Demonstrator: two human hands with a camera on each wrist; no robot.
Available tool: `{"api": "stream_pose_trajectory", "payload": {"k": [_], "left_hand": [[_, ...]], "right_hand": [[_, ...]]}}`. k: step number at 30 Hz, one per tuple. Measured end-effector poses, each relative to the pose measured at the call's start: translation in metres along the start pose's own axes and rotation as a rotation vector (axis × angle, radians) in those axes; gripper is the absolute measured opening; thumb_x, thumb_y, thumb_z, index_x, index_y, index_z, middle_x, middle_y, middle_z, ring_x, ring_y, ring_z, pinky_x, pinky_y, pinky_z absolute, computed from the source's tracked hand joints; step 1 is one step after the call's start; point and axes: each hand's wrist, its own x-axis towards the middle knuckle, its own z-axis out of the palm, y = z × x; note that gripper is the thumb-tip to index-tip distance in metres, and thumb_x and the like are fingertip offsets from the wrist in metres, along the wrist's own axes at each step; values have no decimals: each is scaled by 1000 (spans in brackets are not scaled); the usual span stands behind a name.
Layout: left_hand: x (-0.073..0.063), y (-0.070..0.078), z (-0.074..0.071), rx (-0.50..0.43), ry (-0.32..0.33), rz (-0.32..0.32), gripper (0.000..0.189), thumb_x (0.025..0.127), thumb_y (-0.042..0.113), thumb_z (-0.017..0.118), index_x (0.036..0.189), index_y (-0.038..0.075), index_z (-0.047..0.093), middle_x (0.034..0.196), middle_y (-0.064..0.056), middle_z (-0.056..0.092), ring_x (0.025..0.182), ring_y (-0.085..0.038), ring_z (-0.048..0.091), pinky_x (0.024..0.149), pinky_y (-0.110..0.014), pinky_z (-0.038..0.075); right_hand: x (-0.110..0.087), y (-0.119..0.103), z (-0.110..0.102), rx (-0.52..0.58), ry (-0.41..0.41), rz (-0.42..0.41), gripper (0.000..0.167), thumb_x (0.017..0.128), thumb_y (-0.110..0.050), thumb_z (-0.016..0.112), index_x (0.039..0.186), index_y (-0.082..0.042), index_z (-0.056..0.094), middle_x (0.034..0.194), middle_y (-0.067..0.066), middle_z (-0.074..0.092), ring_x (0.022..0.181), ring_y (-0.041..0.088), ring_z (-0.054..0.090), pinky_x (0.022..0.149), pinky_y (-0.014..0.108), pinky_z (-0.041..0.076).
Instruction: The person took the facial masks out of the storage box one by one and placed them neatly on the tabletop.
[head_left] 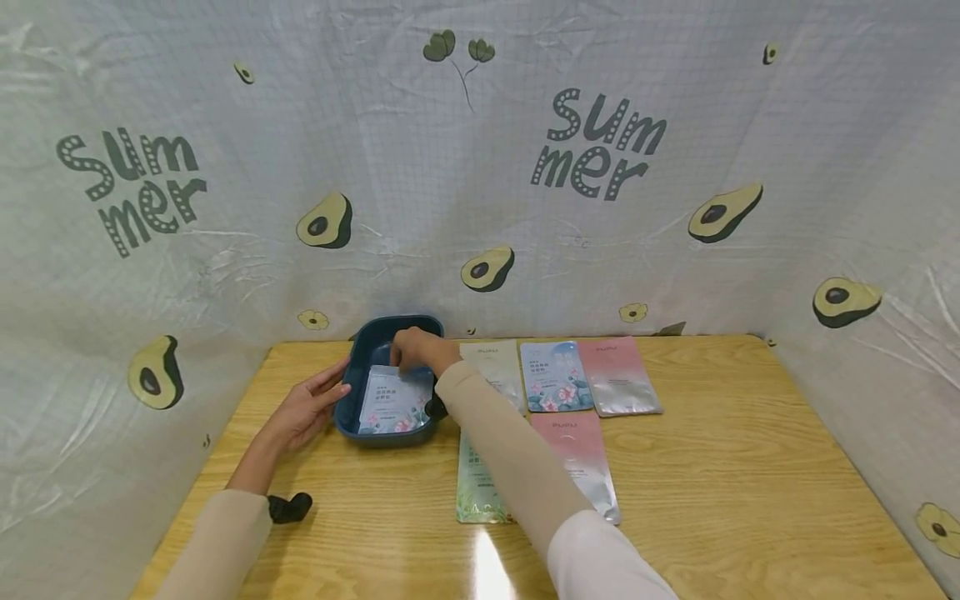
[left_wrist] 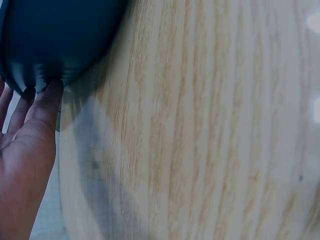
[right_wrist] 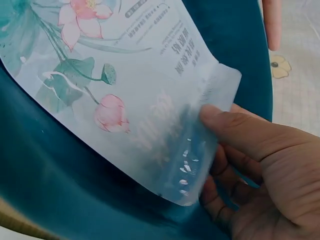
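A dark blue plastic basin (head_left: pixel 347 421) stands at the back left of the table. Inside it lies a pale blue floral sachet (head_left: pixel 393 404); whether another lies under it I cannot tell. My right hand (head_left: pixel 422 350) reaches into the basin and pinches the sachet's end, with the thumb on top and the fingers beneath, as the right wrist view shows on the sachet (right_wrist: pixel 125 75). At the basin's left side, my left hand (head_left: pixel 303 412) touches the outer wall with extended fingers (left_wrist: pixel 47 102).
Right of the basin lie a pale green pack (head_left: pixel 491 367), a blue floral pack (head_left: pixel 555 375) and a pink pack (head_left: pixel 618 375). Nearer are another pink pack (head_left: pixel 573 450) and a green pack (head_left: pixel 480 496), partly covered by my right arm. A patterned curtain (head_left: pixel 405 167) hangs behind.
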Motion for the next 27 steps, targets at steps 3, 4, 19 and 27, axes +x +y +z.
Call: {"api": "stream_pose_trajectory", "payload": {"k": [3,4,19,27], "left_hand": [[0,0,0,0,6,-8,72,105,16,57,164,12,16,170,-15,8,147,-18,32,101,-17,47],[0,0,0,1,7,-9,72,105,16,58,164,12,16,170,-15,8,145,-15,35,101,-18,47],[1,2,1,-48,-7,-8,70,105,13,56,164,11,17,170,-15,8,121,6,52,100,-19,49],[0,1,2,-47,2,6,69,105,11,56,163,9,18,169,-17,8,122,5,51,100,-18,48]], "right_hand": [[1,2,-1,20,40,-24,16,92,-10,77,106,-17,81,107,-5,73,94,10,61,82,24,53],[1,2,-2,27,47,-33,15,92,-10,76,104,-17,81,105,-5,73,93,10,61,82,24,53],[-11,18,-14,389,34,-140,23,96,-13,71,118,-10,77,115,3,73,93,11,58,81,21,49],[-24,21,-3,706,122,-103,25,94,-13,75,117,-4,77,113,8,74,86,12,60,72,21,51]]}}
